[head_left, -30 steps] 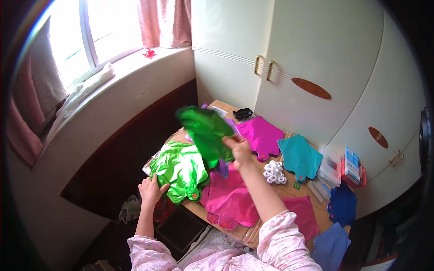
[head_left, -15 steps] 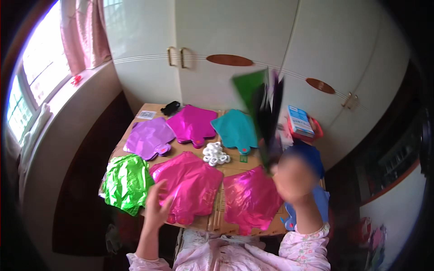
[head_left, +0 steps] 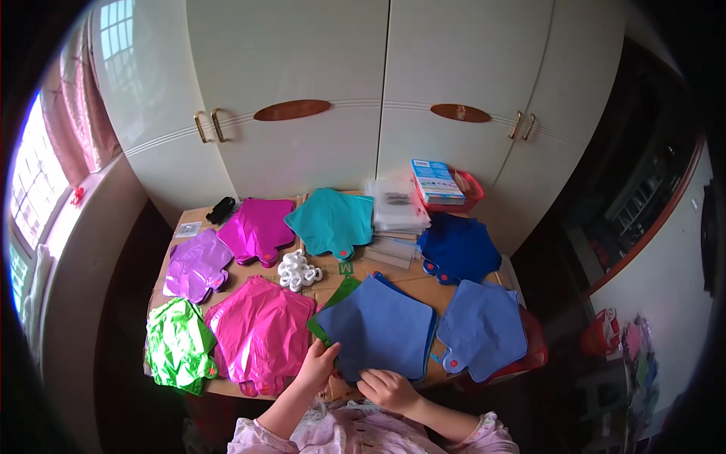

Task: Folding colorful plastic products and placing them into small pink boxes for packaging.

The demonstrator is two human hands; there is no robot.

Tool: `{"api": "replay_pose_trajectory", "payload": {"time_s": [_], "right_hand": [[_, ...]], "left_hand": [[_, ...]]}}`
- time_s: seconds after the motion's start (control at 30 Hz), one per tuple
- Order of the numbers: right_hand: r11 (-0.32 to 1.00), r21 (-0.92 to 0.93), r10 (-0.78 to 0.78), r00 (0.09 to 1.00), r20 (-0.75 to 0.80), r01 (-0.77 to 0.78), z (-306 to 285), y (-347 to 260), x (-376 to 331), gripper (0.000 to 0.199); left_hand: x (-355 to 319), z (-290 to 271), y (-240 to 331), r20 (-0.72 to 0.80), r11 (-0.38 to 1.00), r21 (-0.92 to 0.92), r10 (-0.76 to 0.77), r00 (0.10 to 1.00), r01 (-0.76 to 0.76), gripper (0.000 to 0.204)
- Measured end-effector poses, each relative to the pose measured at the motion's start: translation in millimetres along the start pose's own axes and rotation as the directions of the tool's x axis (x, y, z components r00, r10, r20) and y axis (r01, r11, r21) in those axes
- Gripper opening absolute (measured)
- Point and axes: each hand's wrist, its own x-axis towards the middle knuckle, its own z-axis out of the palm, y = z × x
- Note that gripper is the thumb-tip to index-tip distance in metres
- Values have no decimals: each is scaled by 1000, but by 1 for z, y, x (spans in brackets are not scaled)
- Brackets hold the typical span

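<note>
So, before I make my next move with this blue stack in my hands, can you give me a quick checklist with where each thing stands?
1. Left hand on the held blue stack: ok, it grips the near left corner, thumb on top.
2. Right hand pinching the stack: cannot tell; it is at the near edge, but its thumb is hidden.
3. Edges flush: not ok, a green piece sticks out on the left.
4. White rings apart from the stack: ok, heaped beyond it to the left.
5. Number of pieces in the stack: cannot tell, lower layers are mostly covered.
</note>
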Motion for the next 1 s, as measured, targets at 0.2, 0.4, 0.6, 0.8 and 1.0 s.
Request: {"api": "replay_pose_trajectory", "payload": {"time_s": [0.2,0.4,0.6,0.8,1.0], "right_hand": [[864,390,359,933,-33,-319,-37,1,3,50],[678,335,703,711,-34,-654,-18,88,-22,57],[591,313,771,635,54,-744,-1,124,-10,54],[578,389,751,654,91,-718,-1,123,-6,51],[561,446,729,672,133,-697,-5,124,0,48]], "left_hand": [[9,-12,-5,-39,998,-55,24,999,-26,30],[7,-19,11,-94,999,10,36,995,-35,33],[19,-38,15,9,965,239,112,994,-111,35],[28,-35,35,125,913,407,-24,992,-30,37],[45,-39,49,192,810,585,-95,977,-36,39]]}}
